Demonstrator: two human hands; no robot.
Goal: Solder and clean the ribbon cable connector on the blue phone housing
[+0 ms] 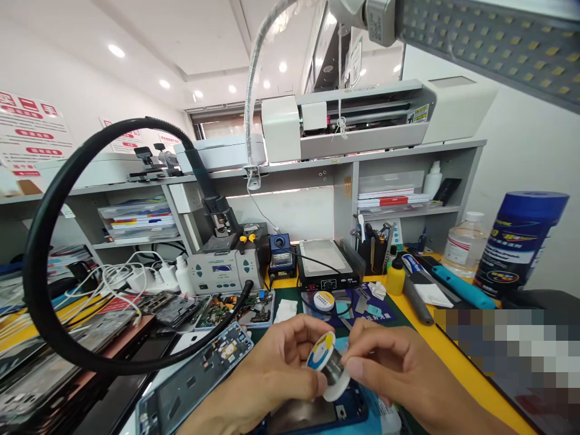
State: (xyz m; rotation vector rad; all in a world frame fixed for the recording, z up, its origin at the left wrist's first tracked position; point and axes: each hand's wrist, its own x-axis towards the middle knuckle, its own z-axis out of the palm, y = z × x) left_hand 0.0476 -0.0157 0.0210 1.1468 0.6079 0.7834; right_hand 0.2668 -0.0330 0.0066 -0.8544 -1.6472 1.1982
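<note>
A small spool of solder wire (334, 370) with white flanges and a yellow-and-blue label is held up in front of me. My left hand (285, 362) grips it from the left, thumb against its lower side. With thumb and forefinger closed, my right hand (385, 362) pinches at the wound wire on the right side; the loose wire end is too fine to make out. Under both hands lies an opened phone body (312, 417), partly hidden by them. Left of it rests a blue phone frame (194, 380) with bare inner parts.
A black flexible hose (34, 260) loops over the left side. Behind stand a hot-air station (222, 272), a soldering-iron holder (281, 257) and a heating plate (324, 260). Bottles, including a blue spray can (521, 241), line the right. Stacked phone parts (90, 356) fill the left.
</note>
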